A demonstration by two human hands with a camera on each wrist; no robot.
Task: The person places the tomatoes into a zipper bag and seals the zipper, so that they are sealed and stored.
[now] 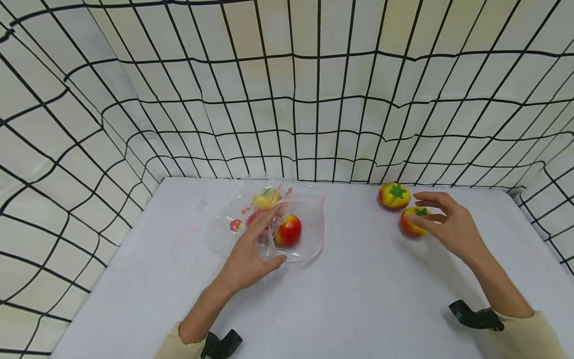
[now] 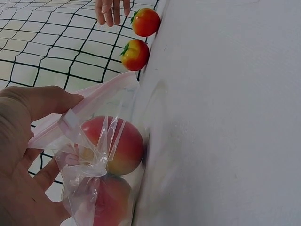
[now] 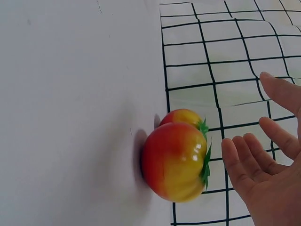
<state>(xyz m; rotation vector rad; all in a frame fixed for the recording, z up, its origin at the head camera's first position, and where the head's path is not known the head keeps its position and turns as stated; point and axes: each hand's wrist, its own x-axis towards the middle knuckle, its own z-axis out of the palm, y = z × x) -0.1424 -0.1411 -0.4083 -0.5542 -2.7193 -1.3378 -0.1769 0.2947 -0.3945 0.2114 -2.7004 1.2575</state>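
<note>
A clear zip bag [image 1: 309, 244] with a pink-edged mouth and red printed marks lies on the table. Inside are a red tomato [image 1: 289, 232], a yellow one with a green top [image 1: 266, 198] and another partly hidden red shape. My left hand [image 1: 248, 259] touches the bag at its mouth, fingers extended over the plastic and thumb spread well apart from them. On the right, two red-and-yellow tomatoes with green leafy tops lie side by side: a far tomato [image 1: 393, 195] and a near tomato [image 3: 174, 162]. Just above the near one hovers my right hand [image 1: 450, 227], holding nothing, fingers apart from it.
The white table [image 1: 354, 299] is bordered at the back and sides by black netting [image 1: 318, 99] before pale panels. A dark wrist device [image 1: 476, 316] sits at the right sleeve, and a similar dark device [image 1: 221, 344] at the left.
</note>
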